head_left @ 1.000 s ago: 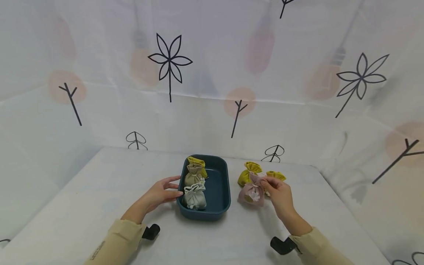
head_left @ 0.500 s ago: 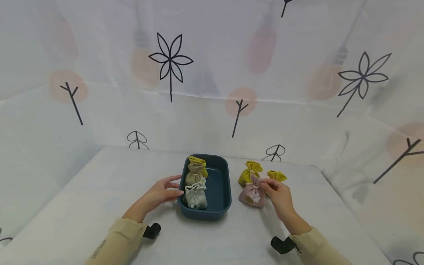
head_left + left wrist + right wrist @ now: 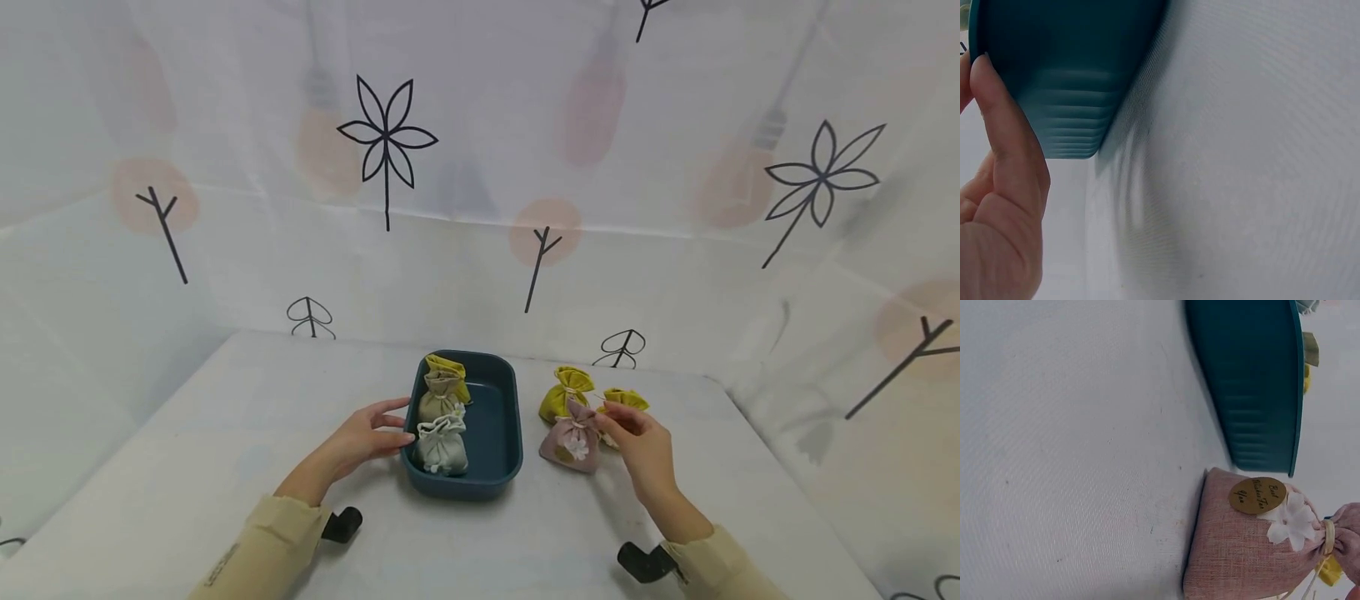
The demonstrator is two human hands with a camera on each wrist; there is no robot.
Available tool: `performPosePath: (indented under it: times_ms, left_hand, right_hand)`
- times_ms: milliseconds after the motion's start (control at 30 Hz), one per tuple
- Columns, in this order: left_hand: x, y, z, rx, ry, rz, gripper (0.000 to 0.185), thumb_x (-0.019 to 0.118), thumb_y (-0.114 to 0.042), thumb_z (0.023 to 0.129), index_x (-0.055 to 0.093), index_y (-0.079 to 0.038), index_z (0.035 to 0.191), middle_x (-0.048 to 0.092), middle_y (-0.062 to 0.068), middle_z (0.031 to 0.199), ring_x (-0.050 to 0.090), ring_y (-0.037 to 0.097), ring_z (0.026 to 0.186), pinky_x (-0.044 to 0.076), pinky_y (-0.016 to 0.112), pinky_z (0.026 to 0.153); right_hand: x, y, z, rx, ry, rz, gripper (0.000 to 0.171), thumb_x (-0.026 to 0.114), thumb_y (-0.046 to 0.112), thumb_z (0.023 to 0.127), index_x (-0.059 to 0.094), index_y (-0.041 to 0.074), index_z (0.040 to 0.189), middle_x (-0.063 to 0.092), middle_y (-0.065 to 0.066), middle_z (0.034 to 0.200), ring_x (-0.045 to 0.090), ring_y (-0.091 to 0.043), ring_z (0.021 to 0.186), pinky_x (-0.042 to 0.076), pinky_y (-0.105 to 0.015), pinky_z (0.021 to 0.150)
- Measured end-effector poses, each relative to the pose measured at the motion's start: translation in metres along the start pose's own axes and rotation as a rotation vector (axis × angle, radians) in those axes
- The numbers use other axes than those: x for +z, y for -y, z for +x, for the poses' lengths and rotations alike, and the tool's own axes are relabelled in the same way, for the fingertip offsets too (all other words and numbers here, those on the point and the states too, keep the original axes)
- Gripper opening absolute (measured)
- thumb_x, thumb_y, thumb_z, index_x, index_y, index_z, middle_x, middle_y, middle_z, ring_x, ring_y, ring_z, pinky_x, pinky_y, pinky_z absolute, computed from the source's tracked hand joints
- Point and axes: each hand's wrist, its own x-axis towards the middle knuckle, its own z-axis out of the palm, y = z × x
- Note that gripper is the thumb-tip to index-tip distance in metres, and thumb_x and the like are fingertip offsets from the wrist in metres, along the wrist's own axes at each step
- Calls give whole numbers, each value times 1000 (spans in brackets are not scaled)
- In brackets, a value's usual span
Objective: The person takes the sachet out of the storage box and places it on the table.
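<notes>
The teal tray [image 3: 504, 417] stood at table centre; the left hand [image 3: 367, 437], at its 9 o'clock, rested relaxed fingers against the tray wall. The pink pouch [image 3: 572, 437] stood at the tray's 3 o'clock. The right hand [image 3: 641, 446], at the pouch's 3 o'clock, was released, fingertips beside its neck.

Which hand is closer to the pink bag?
Right. The right hand is at the pink bag, by its tied top. The left hand rests on the blue tray.
</notes>
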Motion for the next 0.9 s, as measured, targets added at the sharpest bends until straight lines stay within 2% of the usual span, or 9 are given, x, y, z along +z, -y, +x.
performPosePath:
  times_ms: [200,300,433,533,733,900]
  left_hand:
    - [0,1,1,6,15,-4,71,75,-11,79,40,-11,141,50,19,123,61,19,90,52,35,79]
    - [-1,1,1,12,21,-3,71,74,-10,80,40,-11,141,50,19,123,61,20,90,52,35,79]
    - [-1,0,0,14,25,4,71,74,-11,80,39,-11,141,50,18,122,61,19,90,52,35,79]
    - [-1,-1,0,11,21,6,71,75,-12,80,40,-11,141,50,18,122,61,19,89,52,35,78]
    - [0,-1,1,5,14,5,70,75,-11,80,40,-11,141,51,18,121,61,19,88,53,34,78]
    - [0,-1,1,0,13,1,71,75,-10,79,41,-11,141,52,18,120,61,19,87,53,34,77]
  right_hand:
    - [-1,3,-2,-56,-45,18,37,71,20,84,63,-1,113,63,3,91,57,-3,82,48,-14,68]
    - [0,4,-4,-61,-26,53,39,72,18,83,62,-4,114,64,5,92,57,-3,83,48,-14,69]
    - [3,8,-6,-51,4,84,38,71,14,83,61,-5,114,65,-2,101,58,-3,84,49,-15,72]
    - [6,11,-7,-50,38,80,36,71,14,84,62,-5,114,64,-7,106,58,-5,86,50,-17,74]
    - [14,15,-8,-56,83,61,36,70,16,84,61,-4,113,62,-6,103,57,-8,86,50,-18,73]
    - [21,18,-8,-62,121,63,35,70,17,85,62,-2,113,61,-11,108,57,-11,89,49,-16,75]
